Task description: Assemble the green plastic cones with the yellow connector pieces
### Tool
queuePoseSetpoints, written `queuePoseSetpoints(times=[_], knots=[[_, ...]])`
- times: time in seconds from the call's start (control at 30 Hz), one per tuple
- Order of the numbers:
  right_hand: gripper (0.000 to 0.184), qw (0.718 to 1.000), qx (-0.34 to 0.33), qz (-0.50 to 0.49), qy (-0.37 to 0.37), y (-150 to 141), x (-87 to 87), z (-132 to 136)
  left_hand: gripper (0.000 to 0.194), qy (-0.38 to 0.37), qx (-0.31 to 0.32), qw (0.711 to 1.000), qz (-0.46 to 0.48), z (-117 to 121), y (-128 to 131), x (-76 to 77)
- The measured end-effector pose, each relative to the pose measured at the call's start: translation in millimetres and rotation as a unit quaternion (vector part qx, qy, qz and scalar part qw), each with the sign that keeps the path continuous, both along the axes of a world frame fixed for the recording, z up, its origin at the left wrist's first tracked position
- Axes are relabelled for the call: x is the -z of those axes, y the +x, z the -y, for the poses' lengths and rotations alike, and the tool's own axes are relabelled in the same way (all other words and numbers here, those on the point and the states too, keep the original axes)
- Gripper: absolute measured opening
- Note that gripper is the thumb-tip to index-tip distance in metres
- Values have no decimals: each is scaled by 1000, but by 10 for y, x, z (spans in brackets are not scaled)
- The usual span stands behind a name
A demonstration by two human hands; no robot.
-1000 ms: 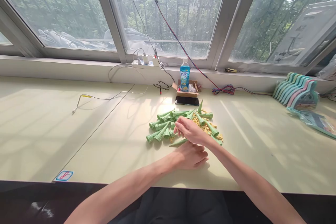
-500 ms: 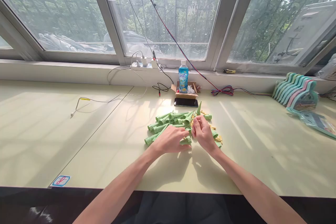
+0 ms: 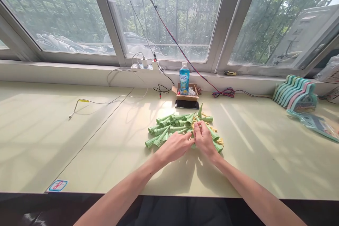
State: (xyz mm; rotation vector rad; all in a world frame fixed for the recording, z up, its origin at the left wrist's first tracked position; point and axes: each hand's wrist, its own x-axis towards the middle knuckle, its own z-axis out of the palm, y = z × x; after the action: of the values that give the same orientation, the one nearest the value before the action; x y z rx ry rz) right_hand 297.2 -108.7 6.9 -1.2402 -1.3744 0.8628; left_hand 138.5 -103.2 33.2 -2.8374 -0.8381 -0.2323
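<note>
Ribbed green cones [image 3: 150,143] of matt plastic are catching window light on a smooth, pale tabletop [image 3: 100,159], while a black phone [image 3: 186,104] is showing a glossy face beside a brown cardboard box [image 3: 187,97] and clear plastic bottle [image 3: 184,77].

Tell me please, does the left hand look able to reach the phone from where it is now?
Probably yes: the left hand would have to pass over the green cones, but these lie low, and nothing covers the phone behind them.
</note>
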Motion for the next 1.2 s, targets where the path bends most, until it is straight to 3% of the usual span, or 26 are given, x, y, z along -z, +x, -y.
queuePoseSetpoints(times=[0.13, 0.63, 0.83, 1.07, 1.2], knots=[[34, 1000, 11, 5, -10, 5, 18, 4, 33, 8, -5, 1000, 8, 39, 28, -30], [32, 997, 52, -40, 28, 37, -3, -21, 21, -35, -13, 992, 121, -19, 21, 19], [30, 997, 59, -36, 44, 65, -32, -36, 19, -46, 11, 992, 116, -70, -8, 63], [31, 995, 76, -33, 62, 73, -35, -60, 51, -61, 25, 992, 112, -52, -23, -9], [32, 992, 90, -49, 74, 92, -35, -85, 57, -71, 24, 991, 108, -65, -29, -20]])
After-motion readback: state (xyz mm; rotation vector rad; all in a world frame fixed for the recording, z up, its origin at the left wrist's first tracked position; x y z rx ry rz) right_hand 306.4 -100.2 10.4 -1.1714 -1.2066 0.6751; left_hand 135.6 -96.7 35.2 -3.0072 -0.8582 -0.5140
